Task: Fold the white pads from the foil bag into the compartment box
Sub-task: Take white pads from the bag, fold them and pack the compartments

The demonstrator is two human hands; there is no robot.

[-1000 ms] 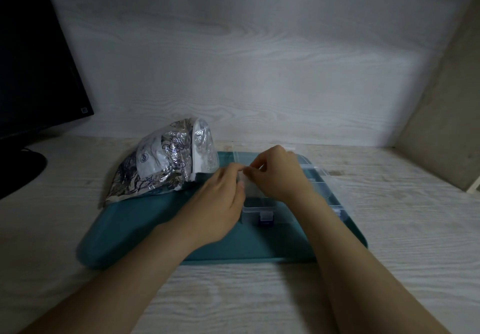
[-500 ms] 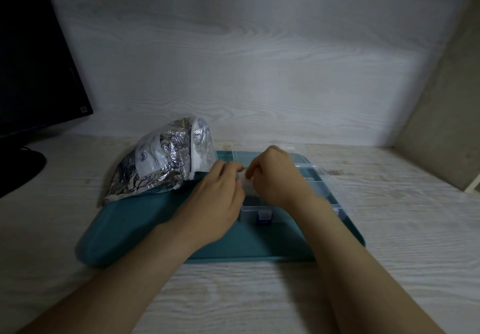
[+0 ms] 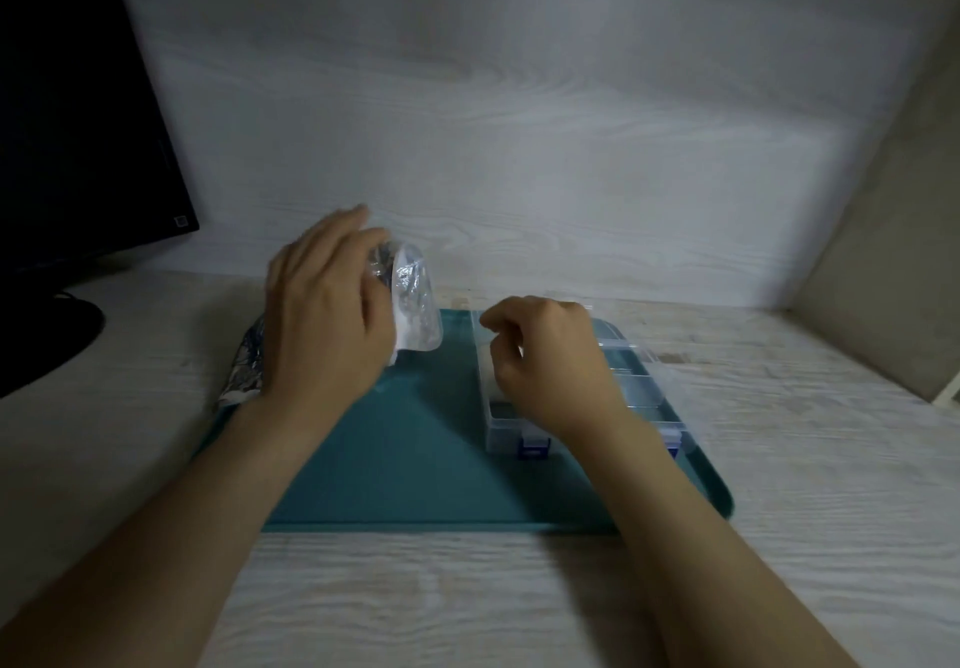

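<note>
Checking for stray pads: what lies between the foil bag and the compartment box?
Only a bare strip of the teal tray lies between the foil bag and the compartment box; the head view shows no pad there.

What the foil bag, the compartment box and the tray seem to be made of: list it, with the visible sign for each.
Foil bag: probably metallised plastic film, shown by its crinkled, silvery surface with bright glints.
Compartment box: clear hard plastic, glossy, with see-through walls and straight, rigid edges.
Tray: teal and matte, probably plastic, with a smooth flat face and a rounded corner.
</note>
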